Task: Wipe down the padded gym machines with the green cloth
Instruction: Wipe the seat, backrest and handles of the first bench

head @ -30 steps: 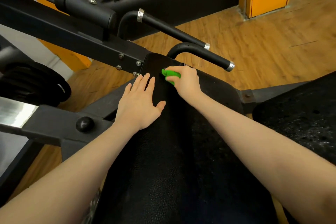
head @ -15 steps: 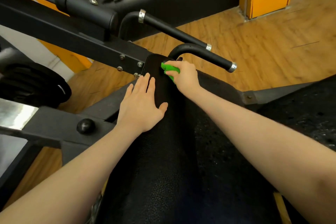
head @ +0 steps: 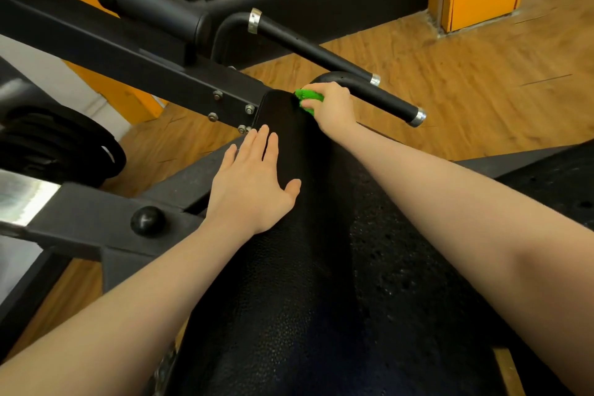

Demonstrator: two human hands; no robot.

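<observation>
Our right hand [head: 331, 108] bunches the green cloth [head: 307, 99] against the pad [head: 289, 251]'s far end to scrub it, while our left hand [head: 254, 183] lies flat, fingers straight, bracing us.

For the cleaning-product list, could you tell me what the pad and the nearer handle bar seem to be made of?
The pad looks like black vinyl or faux leather: pebbled grain, dull sheen. The handle bar looks like matte black-coated or rubber-sleeved metal, with a shiny chrome-like end cap.
</observation>
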